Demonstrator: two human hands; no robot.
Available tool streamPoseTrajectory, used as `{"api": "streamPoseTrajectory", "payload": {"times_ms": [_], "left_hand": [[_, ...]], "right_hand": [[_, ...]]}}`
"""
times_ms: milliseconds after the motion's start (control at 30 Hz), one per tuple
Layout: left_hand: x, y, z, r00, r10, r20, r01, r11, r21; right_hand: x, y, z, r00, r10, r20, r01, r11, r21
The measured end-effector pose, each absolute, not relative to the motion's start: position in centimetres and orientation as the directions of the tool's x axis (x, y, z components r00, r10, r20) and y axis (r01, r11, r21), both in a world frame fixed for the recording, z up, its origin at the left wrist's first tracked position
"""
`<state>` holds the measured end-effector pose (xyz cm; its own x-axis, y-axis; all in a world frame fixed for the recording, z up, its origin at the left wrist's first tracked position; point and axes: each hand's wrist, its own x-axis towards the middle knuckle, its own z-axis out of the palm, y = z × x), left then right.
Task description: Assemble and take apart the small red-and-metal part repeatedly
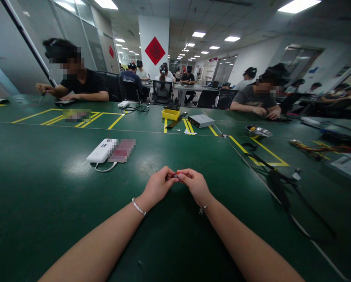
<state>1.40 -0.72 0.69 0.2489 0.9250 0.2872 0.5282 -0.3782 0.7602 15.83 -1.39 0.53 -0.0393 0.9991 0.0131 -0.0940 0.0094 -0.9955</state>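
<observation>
Just above the green table (pixel 110 211), my left hand (pixel 160 185) and my right hand (pixel 195 184) meet at the fingertips. Both are closed in a pinch. Between them shows a tiny greyish piece (pixel 176 175) with a touch of orange at its right end. It is too small for me to tell its kind, and the fingers cover most of it. Farther off on the left lies a white power bank (pixel 102 150) marked 15, its short white cable looping beside a blurred-out reddish flat object (pixel 122 150).
Beyond my hands are a yellow bin (pixel 171 114), a grey box (pixel 201 120) and a metal dish (pixel 259 131). Black cables (pixel 281 188) sprawl along the right, near a bundle of coloured wires (pixel 310 149). Two people sit across the table, one far left, one right.
</observation>
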Motion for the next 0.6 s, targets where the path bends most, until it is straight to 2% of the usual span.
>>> {"api": "streamPoseTrajectory", "payload": {"times_ms": [133,233,300,367,467,600], "left_hand": [[1.4,-0.6,0.7,0.342,0.897,0.280,0.464,-0.420,0.780],[1.3,-0.3,0.4,0.333,0.911,0.243,0.480,-0.386,0.788],[1.2,-0.2,0.1,0.324,0.922,0.214,0.501,-0.359,0.788],[1.1,0.0,-0.1,0.329,0.924,0.196,0.511,-0.348,0.786],[1.0,0.0,-0.3,0.350,0.918,0.184,0.517,-0.354,0.779],[0.9,-0.1,-0.2,0.381,0.905,0.189,0.553,-0.387,0.738]], "right_hand": [[17.2,-0.6,1.1,0.010,0.999,0.032,0.008,0.032,-0.999],[20.9,0.5,1.5,0.148,0.986,0.072,0.237,0.036,-0.971],[24.5,1.2,1.6,0.267,0.955,0.129,0.493,-0.021,-0.870],[28.1,1.6,1.4,0.411,0.894,0.176,0.692,-0.181,-0.699],[32.2,1.8,0.7,0.564,0.805,0.183,0.751,-0.408,-0.519],[34.3,1.9,-0.4,0.627,0.764,0.153,0.740,-0.522,-0.425]]}}
